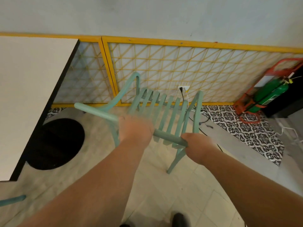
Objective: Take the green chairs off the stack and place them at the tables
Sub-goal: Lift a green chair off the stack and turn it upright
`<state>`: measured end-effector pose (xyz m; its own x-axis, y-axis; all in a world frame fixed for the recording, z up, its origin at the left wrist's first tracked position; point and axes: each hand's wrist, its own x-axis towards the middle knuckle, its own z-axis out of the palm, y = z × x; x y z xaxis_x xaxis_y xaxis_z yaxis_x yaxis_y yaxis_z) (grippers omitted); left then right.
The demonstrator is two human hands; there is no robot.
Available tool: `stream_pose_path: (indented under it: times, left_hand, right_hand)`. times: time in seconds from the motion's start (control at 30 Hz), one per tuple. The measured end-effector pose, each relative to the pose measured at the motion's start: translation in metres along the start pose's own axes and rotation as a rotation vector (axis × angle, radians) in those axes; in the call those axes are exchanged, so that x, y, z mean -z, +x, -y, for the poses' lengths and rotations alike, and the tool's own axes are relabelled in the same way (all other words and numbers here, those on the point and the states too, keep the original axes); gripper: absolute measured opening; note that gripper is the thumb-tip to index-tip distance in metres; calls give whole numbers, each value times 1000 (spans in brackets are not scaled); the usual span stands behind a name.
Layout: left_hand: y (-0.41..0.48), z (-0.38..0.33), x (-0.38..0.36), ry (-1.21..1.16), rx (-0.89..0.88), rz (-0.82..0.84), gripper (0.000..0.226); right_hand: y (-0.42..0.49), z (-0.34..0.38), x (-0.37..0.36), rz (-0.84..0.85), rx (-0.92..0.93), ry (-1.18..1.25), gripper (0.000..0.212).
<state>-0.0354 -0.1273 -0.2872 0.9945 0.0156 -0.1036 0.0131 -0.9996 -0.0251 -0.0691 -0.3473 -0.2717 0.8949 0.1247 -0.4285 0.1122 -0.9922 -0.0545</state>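
Clearly both hands are clenched on the top rail of the green chair [157, 110]: the left hand [135, 130] near its middle, the right hand [195, 146] at its near end. That rail runs from upper left to lower right, and the white table [32, 89] lies to the left, nearer the left hand. Underfoot is pale tiled floor [157, 185], with a yellow lattice panel [188, 68] along the wall.

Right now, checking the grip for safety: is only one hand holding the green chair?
No, both the left hand and right hand grip the green chair top rail.
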Motion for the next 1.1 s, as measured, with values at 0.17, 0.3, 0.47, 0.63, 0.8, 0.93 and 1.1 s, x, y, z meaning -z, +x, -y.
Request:
stream_pose_path:
  times: [0.17, 0.3, 0.47, 0.63, 0.8, 0.93, 1.1]
  left_hand:
    - [1, -21, -1, 32, -13, -4, 76]
    - [1, -29, 0, 15, -117, -25, 77]
    - [13, 1, 8, -117, -232, -42, 70]
    - [53, 67, 25, 22, -191, -93, 89]
    - [74, 119, 14, 81, -2, 116, 86]
    - [78, 117, 6, 73, -30, 53, 68]
    - [71, 117, 8, 90, -56, 56, 62]
  right_hand:
    - [10, -33, 0, -43, 8, 24, 10]
    - [20, -60, 10, -64, -14, -46, 15]
    - [29, -63, 14, 1, 21, -68, 20]
    - [31, -21, 18, -225, 58, 27, 107]
    - [62, 43, 11, -176, 94, 138, 92]
    - [72, 42, 0, -254, 42, 60, 102]
    - [76, 34, -1, -244, 102, 24, 103]
